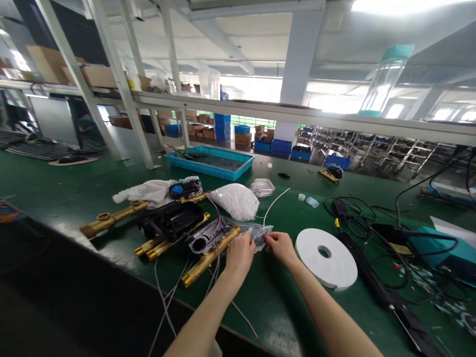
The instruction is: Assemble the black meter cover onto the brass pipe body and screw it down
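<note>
My left hand (241,254) is closed at the near edge of a clear plastic bag (256,229), its fingers gripping the film. My right hand (281,249) pinches a small dark piece (264,238) at the bag's right side; what exactly it is, I cannot make out. Left of my hands lies a brass pipe (201,270) with a grey housing (208,237) and loose grey wires. Beyond the bag a thin white wire (273,204) curves upward. A black housing (174,218) rests among more brass pipes (122,215).
A white tape roll (344,267) lies right of my right arm, beside a black tool with cables (362,267). Farther back are a white plastic bag of parts (235,201), stacked clear rings (262,187) and a blue tray (241,171). A shelf rail (267,109) crosses above the bench.
</note>
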`<control>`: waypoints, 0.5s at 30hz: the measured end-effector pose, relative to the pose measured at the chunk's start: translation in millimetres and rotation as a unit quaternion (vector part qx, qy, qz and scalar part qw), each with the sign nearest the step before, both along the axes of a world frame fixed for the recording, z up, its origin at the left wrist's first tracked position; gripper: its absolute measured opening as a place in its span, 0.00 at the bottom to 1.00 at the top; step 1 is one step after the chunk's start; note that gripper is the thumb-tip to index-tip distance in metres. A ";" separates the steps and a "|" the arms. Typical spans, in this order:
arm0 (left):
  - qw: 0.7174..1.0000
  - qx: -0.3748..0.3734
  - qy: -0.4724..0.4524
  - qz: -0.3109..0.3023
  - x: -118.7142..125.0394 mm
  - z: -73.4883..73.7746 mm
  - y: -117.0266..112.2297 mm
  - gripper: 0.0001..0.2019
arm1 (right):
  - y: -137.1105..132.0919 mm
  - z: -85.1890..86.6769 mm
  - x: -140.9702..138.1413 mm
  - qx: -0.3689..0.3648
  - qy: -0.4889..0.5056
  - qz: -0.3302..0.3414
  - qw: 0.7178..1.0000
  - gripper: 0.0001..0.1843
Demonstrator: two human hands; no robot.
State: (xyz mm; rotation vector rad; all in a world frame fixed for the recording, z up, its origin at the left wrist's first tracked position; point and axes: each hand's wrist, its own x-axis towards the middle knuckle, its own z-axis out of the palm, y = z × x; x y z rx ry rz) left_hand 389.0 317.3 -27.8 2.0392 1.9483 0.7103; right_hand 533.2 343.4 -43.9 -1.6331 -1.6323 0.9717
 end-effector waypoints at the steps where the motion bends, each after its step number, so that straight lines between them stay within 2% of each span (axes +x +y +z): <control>1: 1.000 0.003 -0.003 0.006 -2.2 0.0 1.1 0.08 | 1.6 -0.9 -3.2 -0.002 -0.010 0.009 1.000 0.15; 8: 0.997 0.049 -0.058 0.015 -12.9 3.4 0.4 0.07 | 21.2 0.0 -21.9 -0.003 -0.079 0.041 0.996 0.14; 15: 0.988 0.076 -0.134 0.022 -31.5 -0.1 1.7 0.07 | 30.9 12.9 -27.0 0.029 -0.135 0.081 0.987 0.14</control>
